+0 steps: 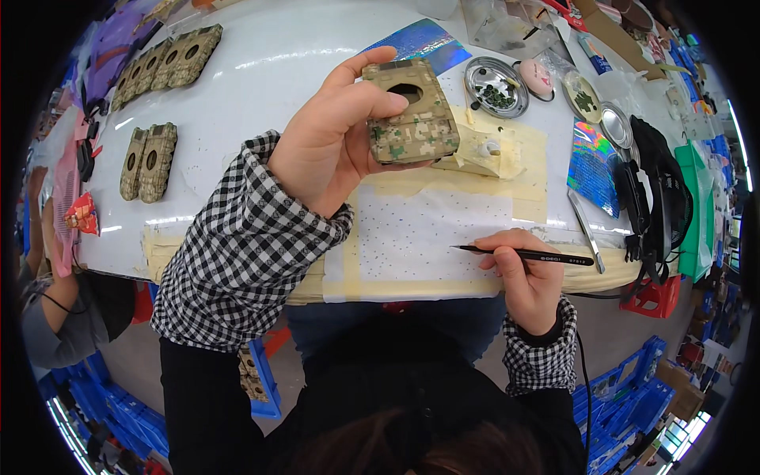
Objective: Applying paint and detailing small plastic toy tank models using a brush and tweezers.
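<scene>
My left hand [321, 131] holds up a camouflage model tank hull [416, 136] with a round hole in its top. The thumb rests at the edge of that hole, and the fingers wrap behind the hull. Lower on the right, my right hand [529, 277] grips black fine-tipped tweezers [554, 256] with the tip pointing left. Beneath the tip lies a white paper sheet [412, 229] dotted with many tiny dark specks. Whether the tip pinches a speck is too small to tell. A tape-covered block [475, 157] sits just behind the paper.
More camouflage hulls [149, 162] stand in rows on the left. Round metal dishes [497, 85] with small dark green parts are at the back right. Silver tweezers [586, 229], a shiny holographic sheet [594, 166] and a black bag [665, 182] lie on the right. Another person's arm [59, 293] shows far left.
</scene>
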Demonstrator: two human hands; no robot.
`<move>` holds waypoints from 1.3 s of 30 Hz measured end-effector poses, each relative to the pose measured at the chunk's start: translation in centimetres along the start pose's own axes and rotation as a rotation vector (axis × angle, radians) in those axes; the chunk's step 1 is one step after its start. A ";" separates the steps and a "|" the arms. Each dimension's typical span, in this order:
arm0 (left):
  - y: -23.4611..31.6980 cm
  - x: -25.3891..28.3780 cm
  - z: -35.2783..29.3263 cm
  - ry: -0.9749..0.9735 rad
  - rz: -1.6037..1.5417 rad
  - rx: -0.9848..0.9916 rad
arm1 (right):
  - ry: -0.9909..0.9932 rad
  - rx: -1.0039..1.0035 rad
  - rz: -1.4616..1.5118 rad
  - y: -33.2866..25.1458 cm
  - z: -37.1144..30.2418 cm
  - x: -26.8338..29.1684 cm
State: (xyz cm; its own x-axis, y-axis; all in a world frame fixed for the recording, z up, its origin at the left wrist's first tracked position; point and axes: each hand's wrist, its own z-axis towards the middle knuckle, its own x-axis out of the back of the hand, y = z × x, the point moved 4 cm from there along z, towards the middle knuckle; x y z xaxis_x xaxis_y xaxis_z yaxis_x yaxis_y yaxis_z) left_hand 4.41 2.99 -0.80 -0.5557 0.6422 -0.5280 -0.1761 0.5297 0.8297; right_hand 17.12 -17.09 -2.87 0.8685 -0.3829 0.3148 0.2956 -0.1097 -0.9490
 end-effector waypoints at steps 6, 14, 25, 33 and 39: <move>0.1 -0.1 -0.1 0.000 -0.003 -0.005 | 0.023 -0.011 0.088 0.3 -0.4 0.5; 0.3 -0.7 -0.5 -0.028 -0.018 0.051 | 0.199 0.287 0.275 -3.7 1.7 2.3; 0.1 -1.0 -0.8 -0.105 -0.073 0.097 | 0.076 0.598 0.067 -7.4 6.4 -0.8; -0.1 -0.8 -0.9 -0.090 -0.083 0.105 | 0.043 0.546 0.077 -7.2 6.4 -1.1; -0.1 -0.8 -0.8 -0.080 -0.079 0.114 | 0.049 0.583 0.041 -7.1 6.5 -1.2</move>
State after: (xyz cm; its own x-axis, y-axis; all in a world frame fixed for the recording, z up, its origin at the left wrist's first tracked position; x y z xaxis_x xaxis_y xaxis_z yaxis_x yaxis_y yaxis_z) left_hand 4.19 1.96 -0.30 -0.4764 0.6357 -0.6074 -0.1211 0.6368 0.7615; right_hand 16.59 -9.89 3.62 0.8685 -0.4197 0.2637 0.4443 0.4232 -0.7896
